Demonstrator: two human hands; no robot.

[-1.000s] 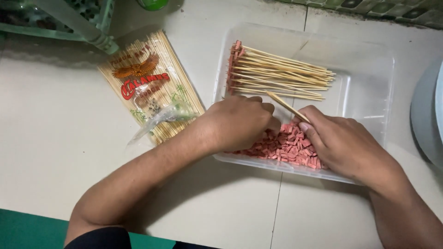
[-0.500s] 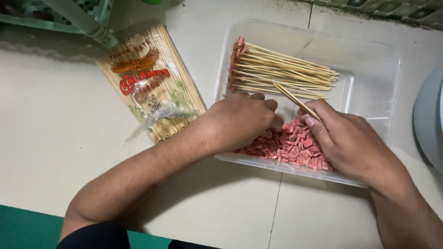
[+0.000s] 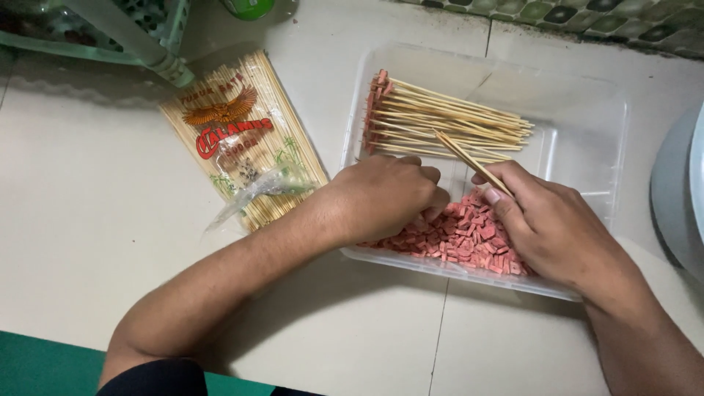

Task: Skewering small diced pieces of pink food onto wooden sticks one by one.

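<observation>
Resting in a clear plastic tray (image 3: 587,117), the left hand (image 3: 381,198) curls over a near heap of small pink meat cubes (image 3: 462,235), its grip hidden. Right hand (image 3: 546,227): fingers pinched on one bamboo skewer (image 3: 469,160). Far side: loaded skewers (image 3: 447,121), pink pieces at their left ends. Left of tray: flat clear packet of bamboo skewers (image 3: 242,139), red-and-orange label, near end torn.

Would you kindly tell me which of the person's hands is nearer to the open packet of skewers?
The left hand is nearer: the packet of skewers lies just to its left. The right hand is farther right, over the clear tray.
</observation>
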